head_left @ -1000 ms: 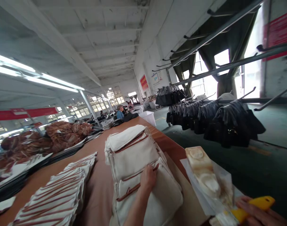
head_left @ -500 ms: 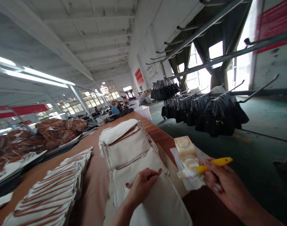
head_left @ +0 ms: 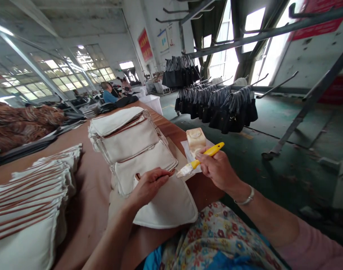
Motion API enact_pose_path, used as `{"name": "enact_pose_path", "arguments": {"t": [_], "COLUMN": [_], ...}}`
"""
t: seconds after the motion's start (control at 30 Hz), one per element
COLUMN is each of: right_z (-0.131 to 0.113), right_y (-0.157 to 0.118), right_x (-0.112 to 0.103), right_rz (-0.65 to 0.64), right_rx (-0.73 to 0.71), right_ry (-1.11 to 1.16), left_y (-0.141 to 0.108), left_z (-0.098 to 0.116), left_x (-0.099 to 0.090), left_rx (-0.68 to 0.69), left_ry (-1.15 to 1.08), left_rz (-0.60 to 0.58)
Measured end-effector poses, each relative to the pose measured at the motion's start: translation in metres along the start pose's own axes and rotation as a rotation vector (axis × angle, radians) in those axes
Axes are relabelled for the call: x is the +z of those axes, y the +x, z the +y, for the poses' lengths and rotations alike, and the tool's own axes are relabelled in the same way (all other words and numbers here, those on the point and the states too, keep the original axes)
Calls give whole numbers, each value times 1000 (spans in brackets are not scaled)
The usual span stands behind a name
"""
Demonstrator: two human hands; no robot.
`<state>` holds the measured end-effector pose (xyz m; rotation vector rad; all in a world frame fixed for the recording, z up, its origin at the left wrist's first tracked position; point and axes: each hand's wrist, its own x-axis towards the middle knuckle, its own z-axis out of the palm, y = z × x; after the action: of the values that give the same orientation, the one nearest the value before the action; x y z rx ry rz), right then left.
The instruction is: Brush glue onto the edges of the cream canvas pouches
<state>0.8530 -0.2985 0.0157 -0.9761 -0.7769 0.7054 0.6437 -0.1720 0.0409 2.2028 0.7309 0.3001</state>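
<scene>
My right hand (head_left: 218, 167) is closed around the yellow handle of a brush (head_left: 213, 149). White paste coats its bristles, which point left, close to the fingers of my left hand. My left hand (head_left: 150, 183) lies over the nearest off-white bag panel (head_left: 171, 206), its fingers pinched on the brown-lined upper edge. Several more off-white panels (head_left: 129, 138) overlap in a stack beyond it. Just past my right hand, a paste-smeared beige container (head_left: 196, 138) rests on a white sheet (head_left: 185, 148).
More white panels with brown edges (head_left: 33, 195) stand in a row on the brown-covered table (head_left: 87, 187). Brown bundles (head_left: 25, 123) lie farther left. Black bags (head_left: 216, 107) hang from a metal rack at right. A seated person (head_left: 109, 93) is in the distance.
The view has tilted down and turned, bringing a floral apron into sight. The brush has come away from the container area toward my left hand and the panel edge.
</scene>
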Motion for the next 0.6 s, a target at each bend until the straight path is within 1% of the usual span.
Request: {"name": "enact_pose_path", "arguments": {"t": [0.07, 0.13, 0.2, 0.27, 0.37, 0.43, 0.53, 0.6], "right_z": [7, 12, 12, 8, 6, 8, 11, 10], "right_y": [5, 12, 15, 12, 4, 2, 5, 9], "right_x": [4, 3, 0, -3, -2, 0, -1, -4], "right_rz": [-28, 6, 55, 68, -4, -29, 53, 110], "right_rx": [-42, -91, -112, -86, -29, -33, -88, -75], "right_ry": [-93, -148, -143, -94, -80, -126, -167, -107], "left_y": [-5, -8, -12, -14, -16, -18, -21, -25], "left_z": [0, -2, -6, -9, -11, -11, -10, -7], "left_x": [2, 4, 6, 7, 8, 10, 14, 17], "left_rx": [26, 51, 67, 67, 69, 91, 140, 173], "left_ry": [-13, -35, -49, -52, -38, -32, -39, -36], "left_rz": [-36, -62, -66, -58, -37, -45, -55, -40]}}
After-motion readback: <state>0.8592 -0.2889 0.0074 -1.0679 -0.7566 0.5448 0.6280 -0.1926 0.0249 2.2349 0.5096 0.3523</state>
